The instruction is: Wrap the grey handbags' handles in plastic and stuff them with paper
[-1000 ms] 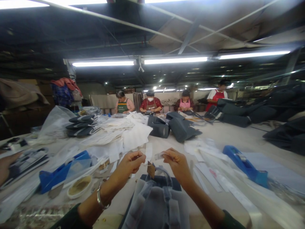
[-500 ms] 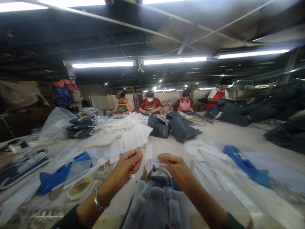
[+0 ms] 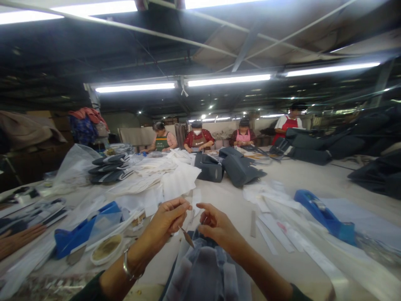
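In front of me lies a dark blue-grey bag that looks like a backpack, its straps covered in translucent wrapping. My left hand is above its top end, thumb and fingers pinched together. A small brown tag hangs below these fingers, seemingly on a thin string held in the pinch. My right hand is just to the right, fingers curved and apart, with nothing visible in its grip. Its fingertips come close to the left ones. The bag's top handle is mostly hidden behind the right hand.
Blue tape dispensers stand left and right. A tape roll lies by my left forearm. White sheets and dark bags lie further back. A co-worker's hand rests at the left edge; several people work opposite.
My right hand has moved left toward my left hand and its fingers have spread. The brown tag now hangs clearly below my left hand. A co-worker's hand reaches further in at left.
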`<state>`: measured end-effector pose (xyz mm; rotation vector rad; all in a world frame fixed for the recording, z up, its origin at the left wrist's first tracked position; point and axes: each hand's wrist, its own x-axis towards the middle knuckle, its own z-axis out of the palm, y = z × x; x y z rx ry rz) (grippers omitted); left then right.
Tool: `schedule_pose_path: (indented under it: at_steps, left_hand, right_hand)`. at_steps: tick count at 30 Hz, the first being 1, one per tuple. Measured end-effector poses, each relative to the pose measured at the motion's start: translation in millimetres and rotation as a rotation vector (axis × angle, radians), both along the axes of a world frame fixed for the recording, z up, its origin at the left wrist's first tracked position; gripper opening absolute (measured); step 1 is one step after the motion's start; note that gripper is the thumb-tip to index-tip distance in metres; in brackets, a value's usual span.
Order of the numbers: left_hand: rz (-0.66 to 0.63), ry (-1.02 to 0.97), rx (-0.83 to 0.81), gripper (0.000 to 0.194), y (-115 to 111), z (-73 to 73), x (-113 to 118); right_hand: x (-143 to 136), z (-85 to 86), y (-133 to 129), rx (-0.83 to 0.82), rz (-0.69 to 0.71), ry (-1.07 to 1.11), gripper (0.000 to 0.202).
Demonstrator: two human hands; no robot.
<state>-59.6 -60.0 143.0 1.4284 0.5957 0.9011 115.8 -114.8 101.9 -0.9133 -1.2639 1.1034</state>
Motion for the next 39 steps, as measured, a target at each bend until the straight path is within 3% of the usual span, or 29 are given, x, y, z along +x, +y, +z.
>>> schedule_pose_path:
  at_steps: [2,6,11,14,16,19,21,25,27,29,32,33,39]
  left_hand:
    - [0.0,0.014,0.004,0.028,-2.6,1.4,1.1]
    - [0.004,0.011,-0.018,0.028,-3.6,0.8,0.8]
    - [-0.059,0.007,-0.073,0.025,-2.6,0.9,-4.0]
    - [-0.08,-0.048,-0.078,0.024,-4.5,3.2,-5.0]
    - [-0.066,-0.077,-0.06,0.024,-6.3,4.8,-4.5]
    - [-0.043,-0.047,-0.034,0.027,-9.4,8.6,-3.7]
    - [-0.049,0.022,0.001,0.028,-13.0,13.1,-3.1]
    - [-0.171,0.19,0.055,0.025,-26.2,24.3,1.6]
    - [-0.242,0.267,0.075,0.023,-33.8,28.8,5.8]
    - [-0.278,0.314,0.086,0.022,-39.2,31.8,9.4]
    - [-0.278,0.31,0.056,0.019,-39.5,34.3,9.1]
    - [-0.264,0.297,0.046,0.021,-37.4,34.6,7.2]
    - [-0.176,0.075,-0.096,0.031,-19.2,31.4,-6.8]
  right_hand:
    - [-4.5,0.7,3.2,0.053,-0.046,-0.105,0.046]
    - [-7.2,6.9,8.9,0.132,-0.117,-0.276,0.013]
    - [-5.9,12.6,5.4,0.292,-0.296,-0.505,0.019]
    - [-10.2,3.5,-3.0,0.37,-0.436,-0.73,0.018]
    - [-15.4,-5.7,-10.3,0.407,-0.456,-0.852,0.018]
    - [-18.8,-12.6,-19.4,0.349,-0.343,-0.855,0.019]
    - [-14.7,-7.7,-21.0,0.216,-0.14,-0.649,0.029]
    - [-1.3,12.7,-14.6,0.019,0.359,0.034,0.091]
    - [-0.5,17.9,-12.0,-0.05,0.473,0.17,0.111]
    - [-4.3,17.1,-12.2,-0.085,0.523,0.152,0.099]
    - [-8.6,10.1,-16.3,-0.066,0.573,0.074,0.043]
    - [-7.7,7.6,-18.0,-0.063,0.581,0.062,0.034]
    - [12.3,-2.8,-26.0,-0.078,0.503,0.129,0.049]
